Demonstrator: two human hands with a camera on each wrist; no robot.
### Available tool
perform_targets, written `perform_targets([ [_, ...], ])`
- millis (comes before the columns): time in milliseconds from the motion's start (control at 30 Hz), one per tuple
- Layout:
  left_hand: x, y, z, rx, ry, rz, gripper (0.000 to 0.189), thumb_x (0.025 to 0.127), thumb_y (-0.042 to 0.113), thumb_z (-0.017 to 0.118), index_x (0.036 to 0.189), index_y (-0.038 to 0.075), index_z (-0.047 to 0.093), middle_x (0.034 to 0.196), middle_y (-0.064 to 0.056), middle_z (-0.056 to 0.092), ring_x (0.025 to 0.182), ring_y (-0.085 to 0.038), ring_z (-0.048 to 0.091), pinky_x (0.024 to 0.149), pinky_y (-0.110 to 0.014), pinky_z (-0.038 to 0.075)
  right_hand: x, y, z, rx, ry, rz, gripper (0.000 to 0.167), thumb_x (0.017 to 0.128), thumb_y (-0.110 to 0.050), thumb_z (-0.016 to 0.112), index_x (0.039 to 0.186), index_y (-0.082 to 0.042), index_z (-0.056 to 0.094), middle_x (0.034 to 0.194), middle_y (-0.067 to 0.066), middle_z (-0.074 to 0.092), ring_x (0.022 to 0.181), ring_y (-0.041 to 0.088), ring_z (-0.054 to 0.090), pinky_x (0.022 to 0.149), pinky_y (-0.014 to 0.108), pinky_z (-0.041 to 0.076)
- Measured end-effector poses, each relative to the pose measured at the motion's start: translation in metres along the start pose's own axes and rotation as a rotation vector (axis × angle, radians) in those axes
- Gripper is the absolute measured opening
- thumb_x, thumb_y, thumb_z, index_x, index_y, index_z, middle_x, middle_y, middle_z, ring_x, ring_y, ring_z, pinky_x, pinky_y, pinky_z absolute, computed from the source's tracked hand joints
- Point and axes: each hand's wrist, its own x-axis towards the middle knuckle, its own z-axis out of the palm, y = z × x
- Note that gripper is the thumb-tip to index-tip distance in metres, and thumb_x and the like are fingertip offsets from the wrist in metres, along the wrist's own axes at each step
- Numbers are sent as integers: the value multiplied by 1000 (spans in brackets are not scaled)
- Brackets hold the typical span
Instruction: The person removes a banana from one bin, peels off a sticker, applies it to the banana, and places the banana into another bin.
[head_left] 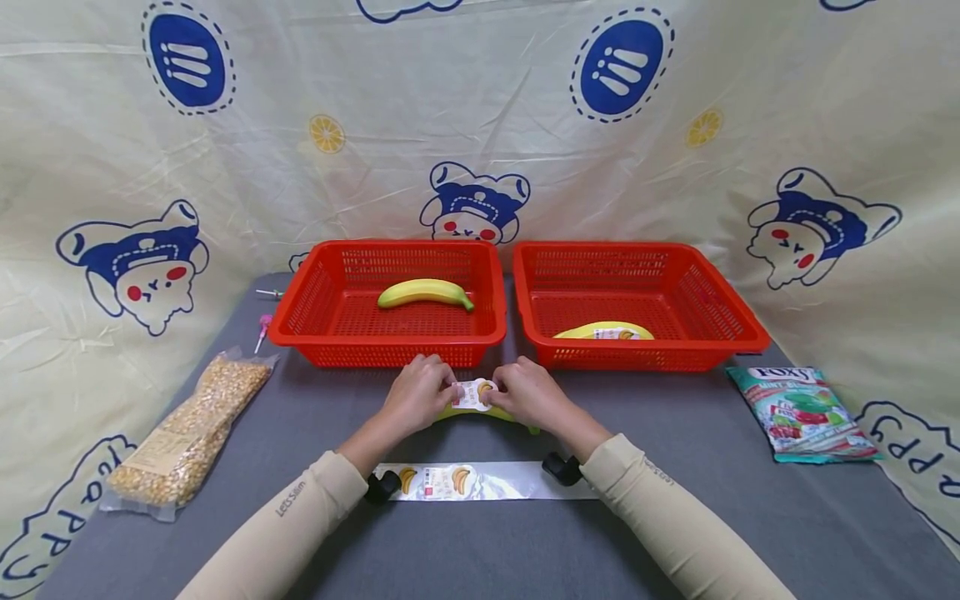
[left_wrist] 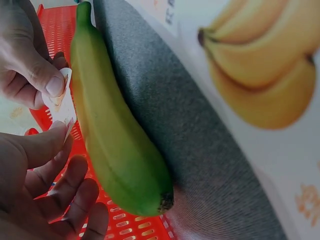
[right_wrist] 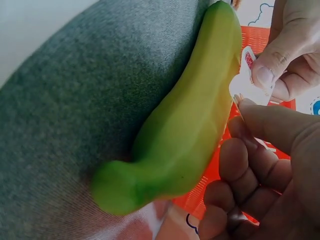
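Note:
A white sticker [head_left: 474, 393] with a banana picture is stretched between my two hands, just above a yellow-green banana [head_left: 453, 412] on the table. My left hand [head_left: 420, 392] pinches the sticker's left end between thumb and finger. At the other end, my right hand [head_left: 531, 392] pinches it the same way. Both wrist views show the sticker [left_wrist: 61, 100] beside the banana [right_wrist: 192, 115]; whether it touches the peel I cannot tell. Nearer my body lies a glossy sticker strip [head_left: 510, 481] with banana pictures, partly beneath my wrists.
Behind my hands stand two red baskets. The left basket [head_left: 390, 352] holds a banana [head_left: 423, 292]; the right basket [head_left: 637, 357] holds a banana [head_left: 577, 332] bearing a sticker. A bag of corn kernels [head_left: 191, 433] lies left, a candy bag [head_left: 802, 414] right, a pink lollipop [head_left: 264, 323] far left.

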Motion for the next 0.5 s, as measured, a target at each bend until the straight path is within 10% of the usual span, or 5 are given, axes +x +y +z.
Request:
perform_targets([
  [500, 1, -2, 6, 85, -6, 18, 11, 82, 19, 72, 77, 10, 68, 75, -1, 56, 71, -16, 51, 66, -31, 42, 3, -2, 5, -82, 16, -29, 26, 83, -27, 68, 62, -14, 59, 53, -3, 48, 62, 15, 42, 56, 27, 31],
])
